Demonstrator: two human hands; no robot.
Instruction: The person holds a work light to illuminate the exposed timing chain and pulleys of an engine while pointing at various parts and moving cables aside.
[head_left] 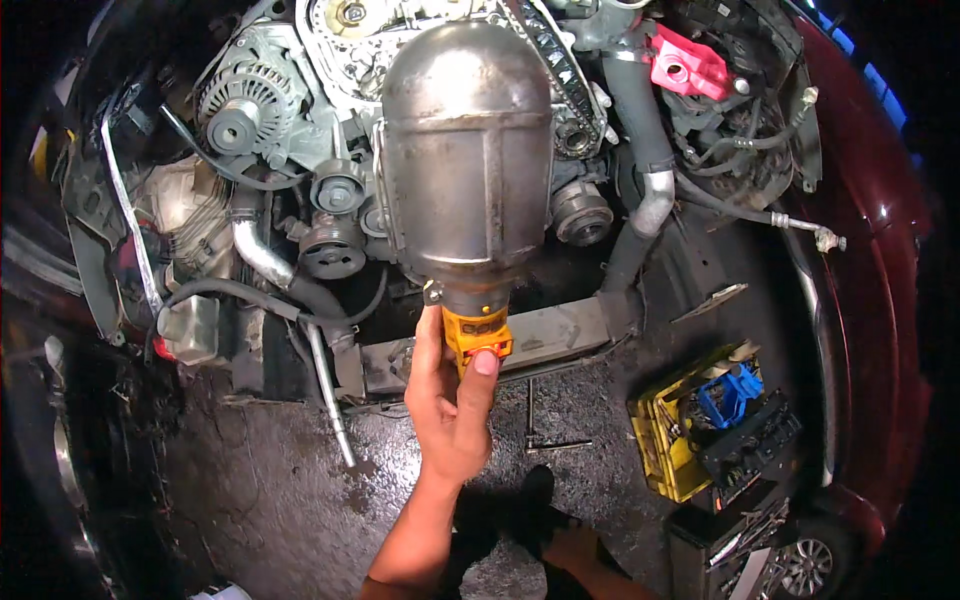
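My left hand (450, 415) grips a boxy yellow-orange piece (470, 335) with dark markings; its exact kind I cannot make out. The thumb presses on its front, with a small red part beside it. Directly above stands a large metal canister (465, 190), like a catalytic converter, with a domed top and welded seams. Its narrow neck meets the yellow piece; whether they are joined is unclear. Behind the canister is an opened engine (350, 50) with its chain showing. My right hand (572, 545) is low in shadow near my leg, its fingers hard to see.
An alternator (240, 110) and pulleys sit left of the canister. Hoses and a metal crossbeam (540, 345) run below. On the wet floor lie an L-shaped bar (555, 444), a yellow crate (655, 450) with a blue item (728, 395), and scattered tools. A maroon fender (880, 280) borders the right.
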